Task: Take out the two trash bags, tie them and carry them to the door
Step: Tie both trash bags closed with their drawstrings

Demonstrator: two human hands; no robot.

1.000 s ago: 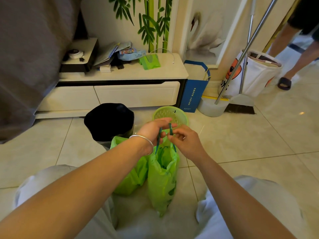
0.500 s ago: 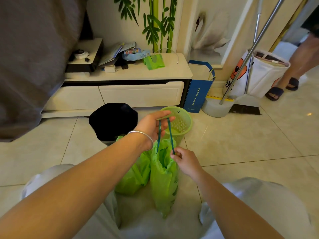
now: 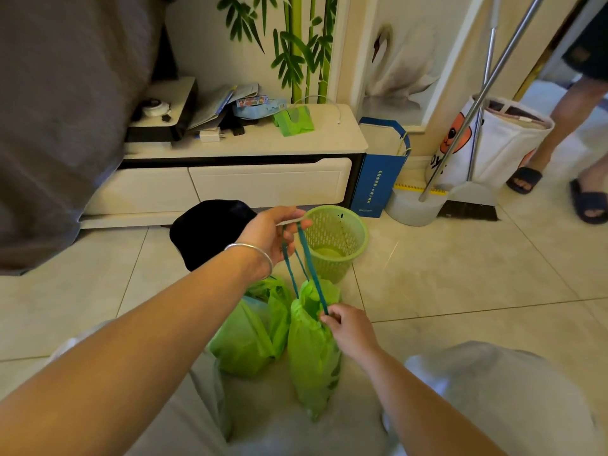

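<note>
Head view, one item in hand: drawstring trash bag, green, standing upright on the floor between the person's knees, mouth already gathered. Drawstring, teal, runs as a taut doubled loop up and slightly leftward from the bag's neck; its long axis is near vertical. Left hand holds the top of the loop, fingers curled round it, directly above the bag. Right hand pinches the string at the neck, thumb and fingertips closed on it, lower and nearer the bag. Second trash bag, green, touches the first on its left side; its top looks loose, though the left forearm hides part of it. Green basket stands empty just beyond, black bin to its left. Judgement: knotting turns on the two hands working along that one vertical line.
</note>
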